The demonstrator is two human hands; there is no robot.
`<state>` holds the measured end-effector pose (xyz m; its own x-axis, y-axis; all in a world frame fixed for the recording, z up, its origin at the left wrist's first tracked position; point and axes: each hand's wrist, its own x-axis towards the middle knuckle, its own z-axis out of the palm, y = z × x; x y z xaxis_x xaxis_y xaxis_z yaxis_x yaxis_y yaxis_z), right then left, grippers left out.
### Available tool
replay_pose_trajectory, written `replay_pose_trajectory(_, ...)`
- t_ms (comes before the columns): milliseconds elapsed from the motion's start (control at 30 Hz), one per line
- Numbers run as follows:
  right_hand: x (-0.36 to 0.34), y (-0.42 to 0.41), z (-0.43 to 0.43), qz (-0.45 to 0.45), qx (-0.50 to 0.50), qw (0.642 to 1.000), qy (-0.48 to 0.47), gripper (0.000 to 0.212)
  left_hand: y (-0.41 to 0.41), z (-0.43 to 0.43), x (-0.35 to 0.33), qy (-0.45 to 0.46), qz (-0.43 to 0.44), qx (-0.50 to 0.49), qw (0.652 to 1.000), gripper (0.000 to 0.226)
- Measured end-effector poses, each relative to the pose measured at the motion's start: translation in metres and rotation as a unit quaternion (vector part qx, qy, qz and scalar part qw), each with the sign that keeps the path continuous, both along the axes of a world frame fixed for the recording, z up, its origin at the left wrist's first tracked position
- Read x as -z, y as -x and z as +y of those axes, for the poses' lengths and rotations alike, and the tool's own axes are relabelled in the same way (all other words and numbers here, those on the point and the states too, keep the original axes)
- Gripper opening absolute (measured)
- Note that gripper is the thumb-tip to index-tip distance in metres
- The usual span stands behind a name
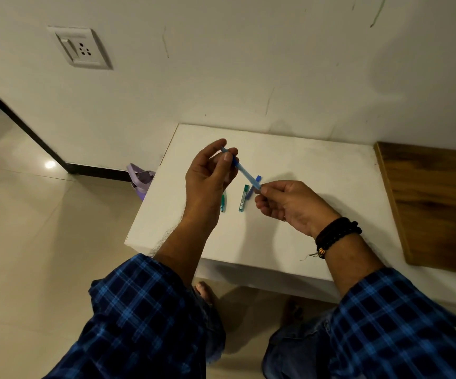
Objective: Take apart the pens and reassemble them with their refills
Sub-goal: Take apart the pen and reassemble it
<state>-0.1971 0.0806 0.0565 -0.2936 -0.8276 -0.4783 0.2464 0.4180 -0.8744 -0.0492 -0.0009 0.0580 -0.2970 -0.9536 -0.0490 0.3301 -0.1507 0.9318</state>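
Midair above white worktop: blue pen held slanted between both hands. Left hand, grip closed on pen's upper end with thumb and fingers; right hand, grip pinched tight on lower end. Flat on worktop beneath, near middle: green pen barrel, small blue piece just beside it, second green part partly hidden behind left hand. Dark beaded bracelet on right wrist. Plaid sleeves in foreground.

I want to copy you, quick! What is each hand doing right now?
Left hand: closed on the upper end of the blue pen.
Right hand: fingertips pinching the same pen's lower end.
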Motion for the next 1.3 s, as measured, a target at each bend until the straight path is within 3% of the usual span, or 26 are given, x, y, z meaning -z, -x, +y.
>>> replay_pose_trajectory(600, -0.007, 0.002, 0.001, -0.049, 0.018, 0.999, -0.005, 0.009, 0.0, -0.008, 0.004, -0.042, 0.044, -0.069, 0.996, 0.021)
replay_pose_trajectory(800, -0.01, 0.008, 0.004, -0.068, 0.053, 0.996, 0.007, 0.004, -0.008, -0.017, 0.003, -0.099, 0.122, -0.105, 0.982, 0.021)
replay_pose_trajectory(1000, -0.013, 0.006, 0.004, -0.068, 0.035, 0.997, 0.018, 0.005, -0.006, -0.015, 0.001, -0.12, 0.134, -0.102, 0.978, 0.02)
replay_pose_trajectory(1300, -0.017, 0.001, 0.0, -0.085, 0.013, 0.992, 0.093, 0.009, -0.005, -0.014, 0.0, -0.232, 0.192, -0.079, 0.95, 0.031)
